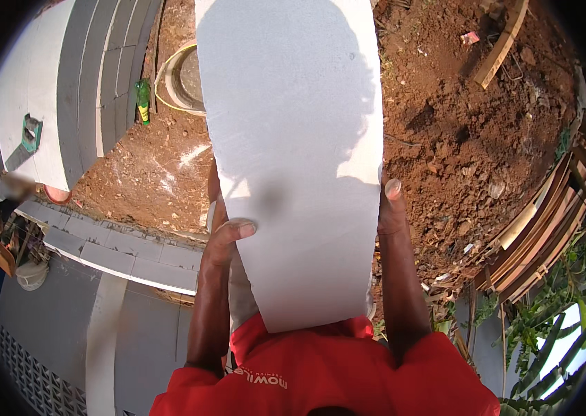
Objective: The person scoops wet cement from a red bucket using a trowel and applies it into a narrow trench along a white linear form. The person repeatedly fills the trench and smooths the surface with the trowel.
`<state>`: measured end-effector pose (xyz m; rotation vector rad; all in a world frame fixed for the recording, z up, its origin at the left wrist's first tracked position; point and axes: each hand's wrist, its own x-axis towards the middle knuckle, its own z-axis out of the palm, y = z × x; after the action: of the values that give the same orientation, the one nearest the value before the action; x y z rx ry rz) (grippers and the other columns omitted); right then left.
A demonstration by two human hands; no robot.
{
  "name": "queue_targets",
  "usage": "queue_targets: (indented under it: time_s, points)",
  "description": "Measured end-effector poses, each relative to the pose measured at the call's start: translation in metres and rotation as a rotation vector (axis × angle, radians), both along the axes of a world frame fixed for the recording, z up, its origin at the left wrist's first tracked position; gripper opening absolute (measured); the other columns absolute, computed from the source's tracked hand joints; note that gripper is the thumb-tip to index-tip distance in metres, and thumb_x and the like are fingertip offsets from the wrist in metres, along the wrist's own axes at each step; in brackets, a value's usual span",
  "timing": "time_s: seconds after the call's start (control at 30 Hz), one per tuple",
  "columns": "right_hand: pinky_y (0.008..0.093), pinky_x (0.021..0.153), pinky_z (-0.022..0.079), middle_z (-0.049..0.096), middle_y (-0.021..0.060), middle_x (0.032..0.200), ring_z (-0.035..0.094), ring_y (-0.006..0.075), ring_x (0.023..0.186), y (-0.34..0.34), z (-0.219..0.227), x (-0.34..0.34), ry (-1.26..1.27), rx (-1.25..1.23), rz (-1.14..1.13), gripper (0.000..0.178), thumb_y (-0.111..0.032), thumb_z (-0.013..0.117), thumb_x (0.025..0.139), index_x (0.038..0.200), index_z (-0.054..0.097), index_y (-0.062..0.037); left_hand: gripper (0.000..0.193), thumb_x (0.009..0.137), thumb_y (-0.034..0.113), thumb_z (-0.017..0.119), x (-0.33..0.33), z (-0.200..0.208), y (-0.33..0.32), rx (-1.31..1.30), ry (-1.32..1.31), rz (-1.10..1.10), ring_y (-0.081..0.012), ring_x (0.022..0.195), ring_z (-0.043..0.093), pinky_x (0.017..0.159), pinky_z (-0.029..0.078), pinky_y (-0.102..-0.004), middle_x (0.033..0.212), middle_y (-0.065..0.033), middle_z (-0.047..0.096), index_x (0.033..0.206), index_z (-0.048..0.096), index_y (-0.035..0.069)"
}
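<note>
A long pale block (300, 243), which looks like lightweight concrete, fills the middle of the view and reaches from close to my chest up past the top edge. My left hand (223, 239) grips its left side, the thumb lying over the upper face. On the right side my right hand (393, 208) holds the opposite edge with the thumb up. The fingers of both hands are mostly hidden below the block. A dark head-shaped shadow falls across its upper face.
Grey-white stacked blocks (85, 90) stand at the left, bearing a small green-framed tool (31, 133). Near them are a green bottle (142, 102) and a round, yellow-rimmed container (169, 90). Loose brown soil (459, 159) lies right, bordered by stacked wooden strips (532, 239). A tiled ledge (109, 246) runs lower left.
</note>
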<state>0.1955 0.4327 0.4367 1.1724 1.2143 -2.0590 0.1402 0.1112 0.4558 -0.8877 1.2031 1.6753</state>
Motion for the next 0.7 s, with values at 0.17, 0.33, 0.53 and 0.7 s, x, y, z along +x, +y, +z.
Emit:
queue_targets:
  time_s: [0.17, 0.33, 0.53, 0.7]
  points:
    - [0.0461, 0.096, 0.059, 0.063, 0.025, 0.126, 0.069, 0.0344, 0.107, 0.057, -0.02, 0.062, -0.256, 0.161, -0.099, 0.112, -0.02, 0.083, 0.069, 0.162, 0.025, 0.0056, 0.115, 0.066, 0.032, 0.076, 0.015, -0.08, 0.108, 0.191, -0.065, -0.073, -0.0312, 0.13, 0.059, 0.108, 0.05, -0.0456, 0.146, -0.0206, 0.056, 0.166, 0.03, 0.002]
    - [0.0444, 0.089, 0.059, 0.059, 0.0249, 0.12, 0.066, 0.0327, 0.105, 0.097, -0.041, 0.057, -0.186, 0.383, -0.195, 0.094, -0.019, 0.08, 0.074, 0.153, 0.034, 0.0051, 0.058, 0.087, 0.039, 0.071, 0.065, -0.216, 0.175, 0.247, -0.327, -0.199, -0.0243, 0.086, 0.075, 0.078, 0.061, -0.0361, 0.101, -0.0139, 0.076, 0.125, 0.07, -0.005]
    - [0.0505, 0.093, 0.054, 0.055, 0.0298, 0.124, 0.062, 0.037, 0.111, 0.098, -0.137, 0.025, -0.329, 0.572, -0.157, 0.106, -0.027, 0.086, 0.07, 0.152, 0.029, 0.0079, 0.059, 0.095, 0.041, 0.072, 0.063, -0.319, 0.201, 0.283, -0.386, -0.279, -0.0257, 0.11, 0.072, 0.09, 0.06, -0.0385, 0.119, -0.0179, 0.072, 0.131, 0.067, -0.005]
    - [0.053, 0.094, 0.053, 0.053, 0.0305, 0.128, 0.061, 0.0386, 0.112, 0.085, -0.271, -0.006, -0.45, 0.752, 0.008, 0.123, -0.03, 0.092, 0.063, 0.151, 0.019, 0.0132, 0.068, 0.095, 0.048, 0.073, 0.101, -0.392, 0.139, -0.148, -0.314, -0.247, -0.0263, 0.126, 0.063, 0.101, 0.053, -0.0419, 0.13, -0.0178, 0.068, 0.142, 0.062, 0.0]
